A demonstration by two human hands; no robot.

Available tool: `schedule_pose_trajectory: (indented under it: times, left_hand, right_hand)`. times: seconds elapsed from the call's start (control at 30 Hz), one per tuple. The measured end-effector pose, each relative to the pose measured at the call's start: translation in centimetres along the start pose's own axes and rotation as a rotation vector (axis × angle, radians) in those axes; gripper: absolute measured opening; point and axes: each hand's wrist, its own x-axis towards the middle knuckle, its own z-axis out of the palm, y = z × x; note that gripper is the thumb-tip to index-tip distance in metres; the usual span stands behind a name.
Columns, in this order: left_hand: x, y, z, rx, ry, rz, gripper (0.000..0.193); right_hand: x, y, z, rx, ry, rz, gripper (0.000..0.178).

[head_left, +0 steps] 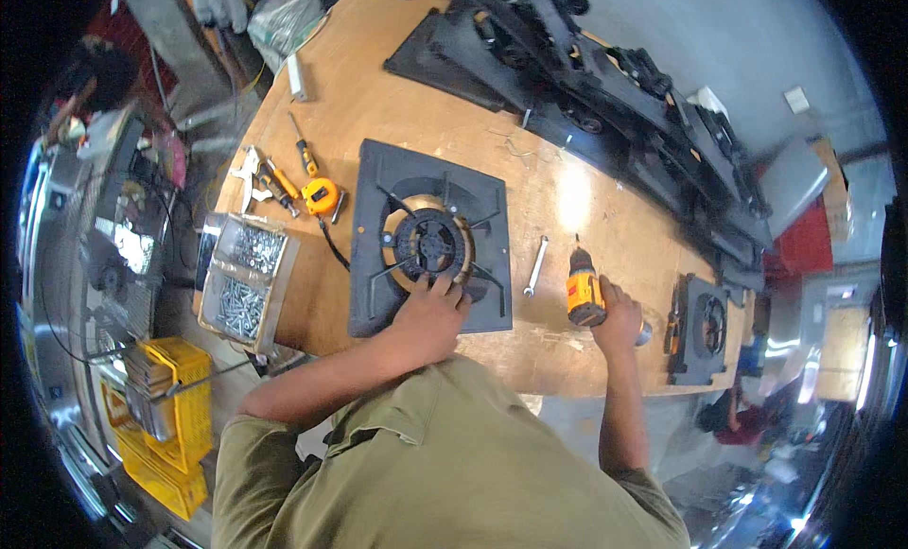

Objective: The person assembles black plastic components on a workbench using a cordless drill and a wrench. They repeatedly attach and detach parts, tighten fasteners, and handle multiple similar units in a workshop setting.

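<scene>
My left fingers point(445, 287) lie loosely spread on the stove point(433, 239). Near the tabletop's point(558, 367) near edge, my right fingers point(613, 290) clasp a drill point(584, 290) (orange-and-black).

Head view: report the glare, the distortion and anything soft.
Head view: bright glare sits on the wooden table, between the black burner and the stacked black parts; head view: fisheye bends the table's edge and the corners go black; head view: the far-right background looks smeared, while the yellow drill reads fairly clearly.
</scene>
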Motion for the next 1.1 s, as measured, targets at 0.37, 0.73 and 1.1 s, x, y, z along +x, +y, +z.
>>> schedule_pose_trajectory:
  times: [0.37, 0.73, 1.1]
  left_hand:
    - [2.5, 2.2, 4.3, 0.413, 0.012, -0.015, 0.042]
    - [5.6, 2.8, -8.0, 0.141, -0.158, -0.133, 0.051]
    - [8.1, -1.2, -16.2, -0.673, -0.472, -0.252, 0.066]
  right_hand:
    - [-6.5, 6.7, 7.3, 0.03, -0.171, 0.209, 0.057]
    - [5.5, -4.3, 8.4, 0.361, -0.203, 0.057, 0.024]
    - [4.7, -2.9, 8.7, 0.588, -0.197, 0.072, 0.03]
